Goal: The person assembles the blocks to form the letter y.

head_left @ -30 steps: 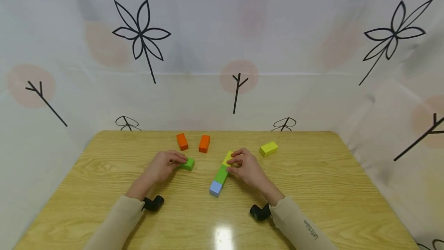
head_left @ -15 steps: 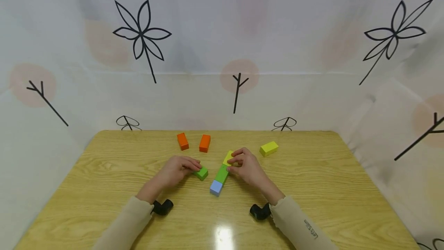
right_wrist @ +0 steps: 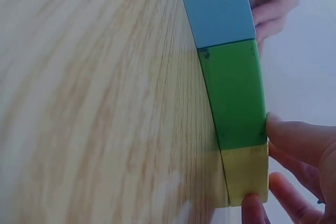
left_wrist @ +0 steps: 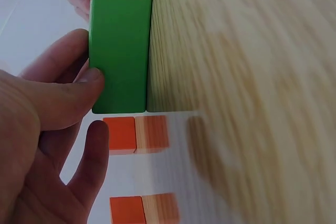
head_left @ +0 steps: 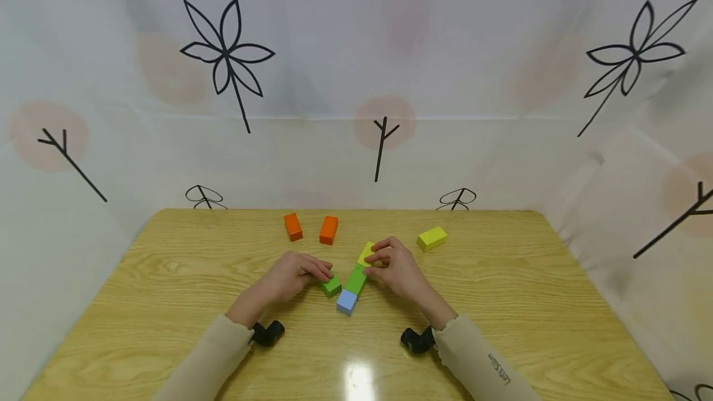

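My left hand [head_left: 295,275] pinches a loose green block [head_left: 331,286] close to the table, its thumb on the near face in the left wrist view. Just right of it lies a row of three blocks: a light blue block [head_left: 346,302] nearest me, a second green block [right_wrist: 236,95] in the middle, and a yellow block [right_wrist: 245,176] at the far end. My right hand [head_left: 397,267] holds the far part of this row. In the right wrist view its thumb touches the green block's side near the joint, and a fingertip presses the yellow block's end.
Two orange blocks, the left orange block [head_left: 293,227] and the right orange block [head_left: 328,230], lie toward the back of the wooden table [head_left: 501,289]. Another yellow block [head_left: 431,239] sits at the back right. A patterned cloth [head_left: 312,159] stands behind the table.
My left hand has slid the loose green block right and toward me, close to the row, turning it along the way. My right hand and the row have stayed in place.
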Demonstrator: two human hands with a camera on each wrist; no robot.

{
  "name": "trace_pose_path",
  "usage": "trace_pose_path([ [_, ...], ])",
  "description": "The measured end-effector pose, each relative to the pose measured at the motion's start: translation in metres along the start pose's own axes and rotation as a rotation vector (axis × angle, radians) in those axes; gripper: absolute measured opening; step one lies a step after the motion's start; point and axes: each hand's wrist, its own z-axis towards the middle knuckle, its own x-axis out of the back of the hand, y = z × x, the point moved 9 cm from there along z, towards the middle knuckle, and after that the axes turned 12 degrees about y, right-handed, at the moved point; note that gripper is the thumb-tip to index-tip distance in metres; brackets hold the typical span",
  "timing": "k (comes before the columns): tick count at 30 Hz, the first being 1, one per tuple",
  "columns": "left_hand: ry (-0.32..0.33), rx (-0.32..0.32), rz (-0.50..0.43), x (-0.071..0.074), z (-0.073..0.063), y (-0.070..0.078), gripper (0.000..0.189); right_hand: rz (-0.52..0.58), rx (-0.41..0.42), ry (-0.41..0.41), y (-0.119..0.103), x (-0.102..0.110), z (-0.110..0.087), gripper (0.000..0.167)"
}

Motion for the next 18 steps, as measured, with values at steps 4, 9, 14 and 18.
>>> trace_pose_path([
  [4, -0.020, -0.014, -0.006, -0.0025, 0.0009, 0.0021, 0.025, 0.003, 0.001, 0.001, 0.0000, 0.0003, 0.0000, 0.014],
  [9, -0.040, -0.013, -0.009, -0.0051, 0.0013, 0.0029, 0.028, -0.002, 0.004, 0.002, 0.0003, 0.0004, 0.0002, 0.013],
  [14, -0.052, -0.024, -0.003, -0.0062, 0.0018, 0.0051, 0.031, -0.002, 0.002, 0.002, 0.0001, 0.0008, 0.0001, 0.013],
  [18, -0.060, -0.025, 0.008, -0.0062, 0.0024, 0.0052, 0.031, 0.004, -0.004, -0.003, 0.0015, 0.0000, 0.0005, 0.014],
])
